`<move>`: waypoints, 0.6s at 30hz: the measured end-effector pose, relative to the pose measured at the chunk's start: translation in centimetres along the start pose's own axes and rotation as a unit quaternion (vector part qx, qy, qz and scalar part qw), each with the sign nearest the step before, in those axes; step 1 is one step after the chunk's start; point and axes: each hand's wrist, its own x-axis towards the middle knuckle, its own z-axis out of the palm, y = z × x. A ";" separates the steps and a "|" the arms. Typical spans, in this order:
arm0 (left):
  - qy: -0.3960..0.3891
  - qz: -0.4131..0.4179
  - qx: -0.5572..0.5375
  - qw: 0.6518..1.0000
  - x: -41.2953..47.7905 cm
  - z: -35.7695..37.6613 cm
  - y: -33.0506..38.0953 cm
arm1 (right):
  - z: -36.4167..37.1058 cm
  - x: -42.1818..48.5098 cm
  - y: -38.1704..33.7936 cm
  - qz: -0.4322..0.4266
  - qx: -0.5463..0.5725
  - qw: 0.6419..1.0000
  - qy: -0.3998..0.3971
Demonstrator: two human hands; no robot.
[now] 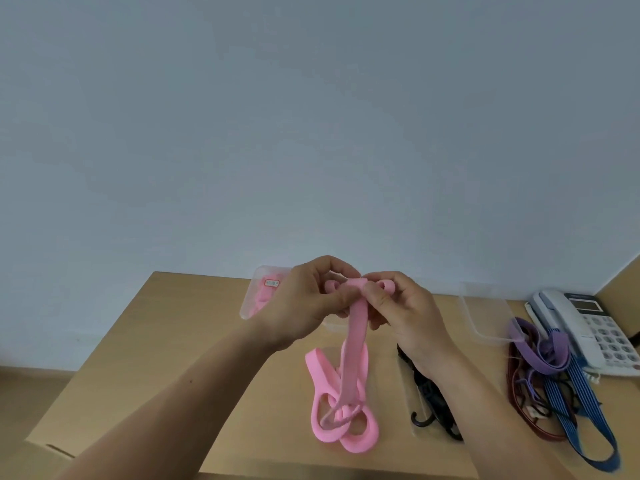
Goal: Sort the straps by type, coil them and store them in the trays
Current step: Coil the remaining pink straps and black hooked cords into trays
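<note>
A long pink strap (353, 344) hangs from both my hands down to a loose heap of loops on the wooden table (166, 341). My left hand (308, 306) pinches the strap's top end, which is folded into a small coil. My right hand (401, 306) pinches the same coil from the other side. Behind my left hand a clear tray (251, 299) holds pink straps. A second clear tray (485, 313) lies at the back right. A black strap with hooks (429, 403) lies in a clear tray under my right forearm, partly hidden.
A tangle of purple (540, 351), blue striped (575, 403) and dark red (519, 403) straps lies at the right. A white desk telephone (588, 327) stands behind the tangle. A pale wall rises behind the table. The table's left edge drops to the floor.
</note>
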 end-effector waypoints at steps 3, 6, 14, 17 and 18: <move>0.021 0.033 0.087 0.995 0.1 0.0 -0.3 | 0.1 0.2 0.2 -0.009 -0.029 1.000 0.006; 0.019 0.020 0.128 0.991 0.1 0.0 -0.3 | 0.3 0.3 0.3 -0.019 -0.039 0.999 0.015; -0.026 -0.045 0.030 0.998 0.1 -0.2 0.0 | 0.1 0.4 0.2 -0.061 -0.051 0.997 0.013; -0.077 -0.092 -0.038 0.992 0.3 -0.3 0.6 | 0.3 0.2 0.4 -0.084 -0.085 0.992 0.030; -0.087 -0.107 -0.062 0.988 0.3 -0.3 0.8 | 0.4 0.1 0.5 -0.091 -0.095 0.991 0.036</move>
